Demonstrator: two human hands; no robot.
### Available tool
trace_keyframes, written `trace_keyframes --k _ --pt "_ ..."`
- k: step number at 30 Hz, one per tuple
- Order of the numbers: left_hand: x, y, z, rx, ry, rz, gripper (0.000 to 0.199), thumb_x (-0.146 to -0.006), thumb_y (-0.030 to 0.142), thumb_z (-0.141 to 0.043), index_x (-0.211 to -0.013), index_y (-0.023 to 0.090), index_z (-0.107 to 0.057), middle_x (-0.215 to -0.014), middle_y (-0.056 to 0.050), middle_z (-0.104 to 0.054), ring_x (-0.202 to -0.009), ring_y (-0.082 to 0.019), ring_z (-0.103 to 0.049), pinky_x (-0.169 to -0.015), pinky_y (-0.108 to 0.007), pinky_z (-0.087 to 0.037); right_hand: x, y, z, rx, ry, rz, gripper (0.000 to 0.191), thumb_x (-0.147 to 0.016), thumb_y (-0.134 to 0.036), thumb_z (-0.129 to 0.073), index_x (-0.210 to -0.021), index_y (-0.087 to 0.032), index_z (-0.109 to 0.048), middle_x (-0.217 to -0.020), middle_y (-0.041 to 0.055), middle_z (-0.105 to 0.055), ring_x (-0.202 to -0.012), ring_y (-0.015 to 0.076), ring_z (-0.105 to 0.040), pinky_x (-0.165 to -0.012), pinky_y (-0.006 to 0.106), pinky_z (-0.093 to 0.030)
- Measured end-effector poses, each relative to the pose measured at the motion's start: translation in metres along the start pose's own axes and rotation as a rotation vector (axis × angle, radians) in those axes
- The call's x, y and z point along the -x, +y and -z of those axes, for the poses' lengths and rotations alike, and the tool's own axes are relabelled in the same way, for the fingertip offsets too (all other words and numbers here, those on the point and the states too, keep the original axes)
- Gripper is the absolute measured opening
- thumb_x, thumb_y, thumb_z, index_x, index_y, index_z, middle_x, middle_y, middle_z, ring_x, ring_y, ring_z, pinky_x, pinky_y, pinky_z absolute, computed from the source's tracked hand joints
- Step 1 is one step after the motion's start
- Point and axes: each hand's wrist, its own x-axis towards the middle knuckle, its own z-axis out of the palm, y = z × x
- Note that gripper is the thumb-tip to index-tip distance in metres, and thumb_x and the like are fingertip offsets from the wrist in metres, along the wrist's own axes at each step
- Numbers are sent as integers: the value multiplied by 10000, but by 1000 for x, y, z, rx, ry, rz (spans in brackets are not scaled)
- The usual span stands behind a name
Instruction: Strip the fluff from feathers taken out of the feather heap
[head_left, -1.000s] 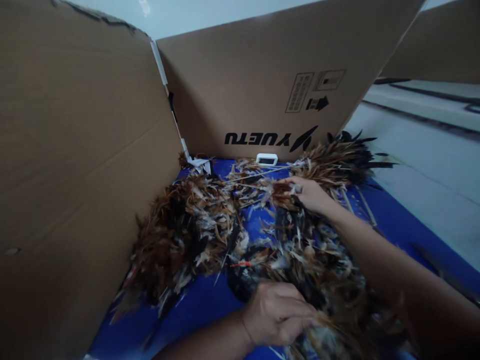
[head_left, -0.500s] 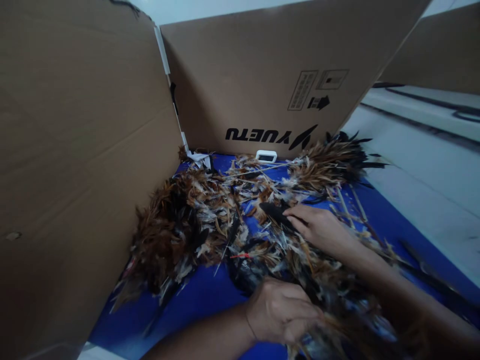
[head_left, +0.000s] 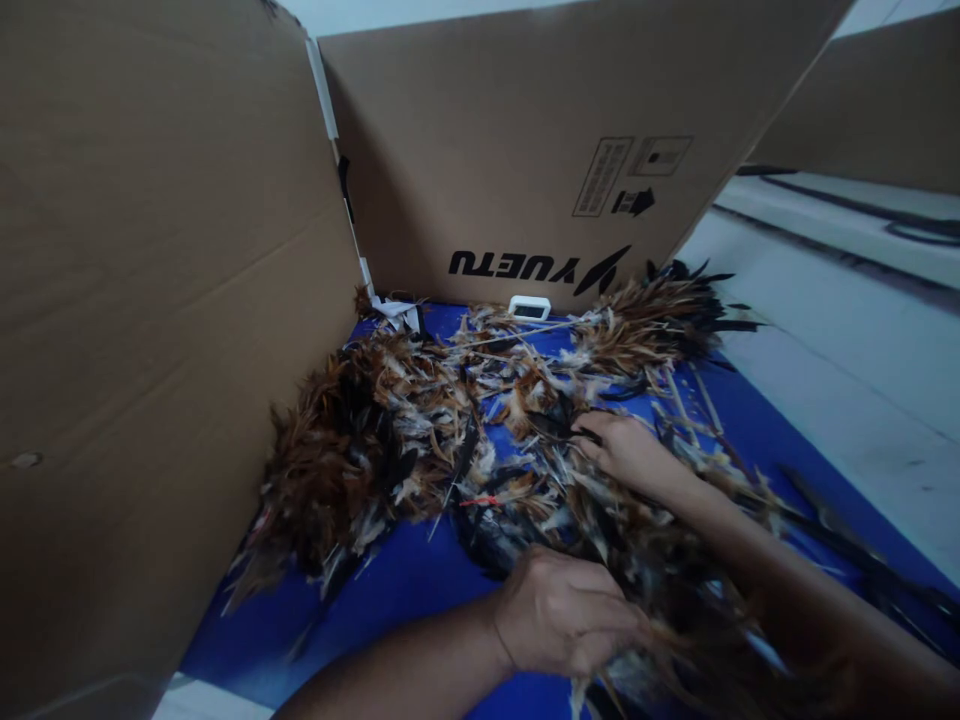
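Observation:
My left hand (head_left: 566, 612) is closed around the near end of a bundle of brown and black feathers (head_left: 667, 650) at the bottom of the view. What lies inside that fist is hidden. Further up, my right hand (head_left: 626, 452) is pinched over the loose pile, with a dark feather (head_left: 589, 434) at its fingertips. Just left of those fingers lies a broad black feather (head_left: 551, 426). Between the hands are mixed loose feathers (head_left: 525, 490) and a small red strip (head_left: 480, 501).
A blue surface (head_left: 420, 570) lies under everything. Cardboard panels (head_left: 465, 150) stand at the back and left. A brown feather heap (head_left: 322, 480) sits at left, a feather bunch (head_left: 652, 320) at back right. A small white device (head_left: 529, 307) rests against the back panel.
My right hand has shifted slightly right, and the broad black feather is now left of its fingertips. My left hand keeps its grip in nearly the same place.

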Motion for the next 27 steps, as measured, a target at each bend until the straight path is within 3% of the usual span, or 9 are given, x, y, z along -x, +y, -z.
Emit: trace_keyframes --k 3,6,8,11,14,17,21,24,27 --pt "1 2 -2 -39 -16 -37 268 -819 177 -403 -822 174 -671 -671 -7 -642 -577 -88 -585 -520 -198 -429 -2 -1 15 -32 124 -62 214 -827 -262 -457 -953 -180 -610 -868 77 -669 -755 211 -640 -693 324 -506" --pt "2 5 -5 -78 -68 -69 250 -784 160 -420 -842 186 -662 -675 2 -648 -581 -85 -586 -530 -191 -435 12 -4 31 1 218 36 309 -842 -299 -468 -1113 -181 -557 -1069 113 -615 -985 248 -593 -864 393 -470" --pt "3 8 -6 -80 -82 -85 252 -784 165 -420 -858 181 -660 -689 1 -659 -591 -80 -589 -550 -183 -443 35 -8 37 16 181 169 351 -838 -289 -492 -1175 -200 -526 -1198 113 -557 -1135 262 -510 -967 433 -404" --pt "4 13 -8 -57 -62 -100 281 -793 158 -402 -891 178 -664 -700 8 -671 -616 -73 -601 -578 -180 -453 83 -15 38 11 28 301 537 -800 -279 -549 -1318 -241 -410 -1373 100 -420 -1273 281 -372 -1000 460 -376" --pt "7 21 -13 -34 -63 -126 276 -802 186 -405 -856 197 -676 -713 31 -682 -631 -69 -611 -559 -178 -447 132 -26 28 27 -94 282 739 -746 -320 -602 -1404 -215 -284 -1458 120 -288 -1328 317 -266 -1012 494 -355" --pt "11 29 -18 -18 -144 -138 277 -822 219 -409 -870 225 -682 -779 54 -699 -668 -61 -622 -549 -167 -441 160 -36 12 24 -131 241 802 -738 -352 -598 -1429 -224 -212 -1490 123 -205 -1344 338 -214 -1006 523 -345" --pt "12 38 -19 17 -276 -150 271 -820 242 -434 -932 245 -680 -865 68 -705 -696 -58 -633 -607 -159 -464 156 -50 -7 32 -80 163 822 -748 -310 -569 -1444 -238 -139 -1502 135 -156 -1345 331 -215 -992 516 -355" --pt "10 42 -15 37 -325 -164 239 -788 247 -481 -887 253 -698 -867 70 -710 -724 -67 -642 -619 -146 -470 131 -58 -14 51 -110 115 888 -688 -229 -559 -1450 -226 -103 -1502 144 -148 -1334 327 -249 -978 516 -365" --pt "9 42 -13 34 -309 -181 240 -789 241 -484 -891 236 -702 -890 69 -709 -754 -72 -649 -617 -149 -483 100 -64 -21 18 -80 154 915 -637 -163 -513 -1449 -203 -93 -1496 148 -170 -1332 322 -256 -994 517 -345"
